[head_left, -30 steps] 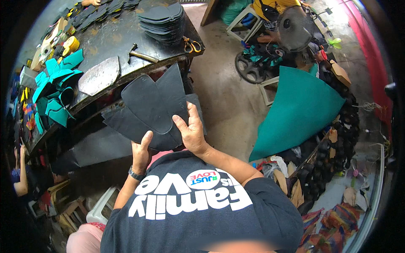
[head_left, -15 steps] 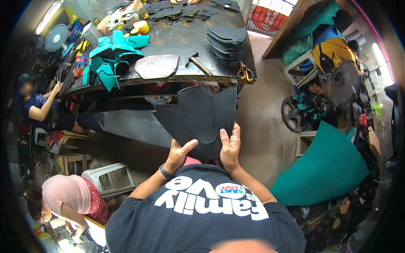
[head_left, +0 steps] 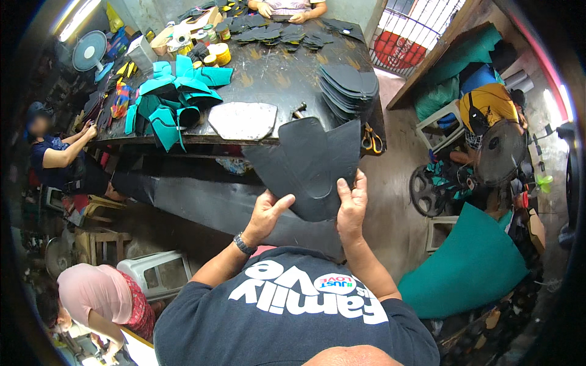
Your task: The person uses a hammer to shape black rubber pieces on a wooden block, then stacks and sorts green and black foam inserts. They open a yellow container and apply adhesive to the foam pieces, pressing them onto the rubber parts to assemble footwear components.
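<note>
Left hand (head_left: 267, 216): grasping the lower left edge of the black panel (head_left: 308, 161), thumb on top, with a wristwatch (head_left: 244, 245) below it.
Right hand (head_left: 352, 207): grasping the panel's lower right edge, thumb laid over its face.
Black panel: held up before the chest, its top overlapping the table's near edge in view; whether they touch cannot be told.
Progress on the panel: its outline looks cut and a rounded inner shape shows; whether the layers are fastened, and what remains, cannot be told.
Table's near edge: a pale slab (head_left: 242, 120) on the table (head_left: 268, 61), a hammer (head_left: 299, 111) mostly hidden behind the panel, and orange-handled scissors (head_left: 370, 140), none in either hand.
Dark stack (head_left: 348, 91): similar-looking pieces, piled at the right; their stage is unclear.
Teal pieces (head_left: 183, 85): heaped left of the slab.
Far side: a co-worker's hands (head_left: 265, 9) near scattered dark pieces (head_left: 268, 33).
</note>
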A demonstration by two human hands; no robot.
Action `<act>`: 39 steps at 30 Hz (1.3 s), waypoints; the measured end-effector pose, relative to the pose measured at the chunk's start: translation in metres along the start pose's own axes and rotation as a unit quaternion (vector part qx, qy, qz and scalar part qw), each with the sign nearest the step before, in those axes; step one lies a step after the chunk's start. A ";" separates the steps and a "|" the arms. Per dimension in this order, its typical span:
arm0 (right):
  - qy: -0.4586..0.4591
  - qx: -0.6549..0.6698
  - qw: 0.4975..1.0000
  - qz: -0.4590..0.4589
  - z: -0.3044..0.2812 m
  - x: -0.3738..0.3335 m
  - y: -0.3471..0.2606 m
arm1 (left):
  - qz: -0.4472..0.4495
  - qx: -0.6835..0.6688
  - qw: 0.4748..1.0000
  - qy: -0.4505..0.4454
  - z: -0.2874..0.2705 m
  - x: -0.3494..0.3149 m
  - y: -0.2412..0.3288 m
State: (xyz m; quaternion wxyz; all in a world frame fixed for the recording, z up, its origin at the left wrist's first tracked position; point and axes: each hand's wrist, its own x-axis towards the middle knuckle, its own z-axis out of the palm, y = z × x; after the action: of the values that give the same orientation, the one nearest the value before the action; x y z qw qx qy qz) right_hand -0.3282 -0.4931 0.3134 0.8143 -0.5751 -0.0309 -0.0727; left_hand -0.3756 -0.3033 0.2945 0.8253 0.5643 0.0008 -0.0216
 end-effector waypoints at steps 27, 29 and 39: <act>-0.116 -0.204 0.917 0.323 -0.016 -0.010 0.068 | -0.098 -0.194 0.970 0.111 -0.095 0.086 -0.005; -0.128 -0.141 0.916 0.352 -0.046 -0.032 0.056 | -0.078 -0.182 0.978 0.067 -0.072 0.082 -0.010; -0.103 -0.194 0.910 0.351 -0.219 -0.091 0.004 | -0.165 -0.048 0.985 0.003 0.134 0.046 -0.088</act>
State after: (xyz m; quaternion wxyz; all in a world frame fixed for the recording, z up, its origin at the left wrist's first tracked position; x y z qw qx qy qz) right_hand -0.4252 -0.6907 0.2240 0.6515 -0.7000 0.1039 0.2736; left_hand -0.3360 -0.4616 0.2597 0.8365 0.5164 0.0975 -0.1551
